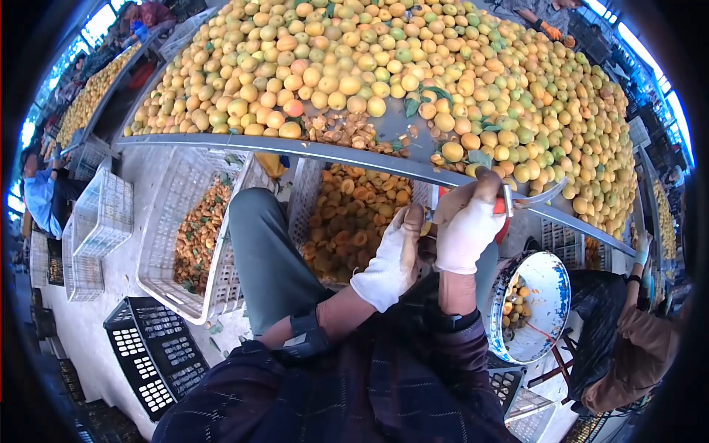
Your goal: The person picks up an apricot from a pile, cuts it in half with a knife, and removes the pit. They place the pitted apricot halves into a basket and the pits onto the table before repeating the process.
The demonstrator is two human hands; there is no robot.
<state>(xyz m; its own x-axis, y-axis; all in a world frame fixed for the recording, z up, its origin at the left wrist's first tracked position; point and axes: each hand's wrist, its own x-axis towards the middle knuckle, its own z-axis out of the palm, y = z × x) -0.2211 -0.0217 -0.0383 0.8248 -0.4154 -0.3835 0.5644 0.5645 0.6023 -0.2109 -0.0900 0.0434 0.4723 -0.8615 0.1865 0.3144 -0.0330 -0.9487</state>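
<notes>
My right hand (469,232), in a white glove with bare fingertips, is closed around the red handle of a curved knife (543,195), whose blade points right over the table edge. Beside it, my left hand (390,260) is also gloved and closed. A small yellow patch of an apricot (425,228) shows at its thumb; the rest is hidden by the fingers. Both hands are above my lap, just short of the metal table rim (332,153). Under them stands a crate of halved apricots (354,210).
Whole apricots (347,59) are heaped across the table, with leaves and scraps among them. A white crate (159,244) of scraps stands left, a black crate (159,354) below it. A white bucket (550,295) with fruit stands right, near a seated person (628,347).
</notes>
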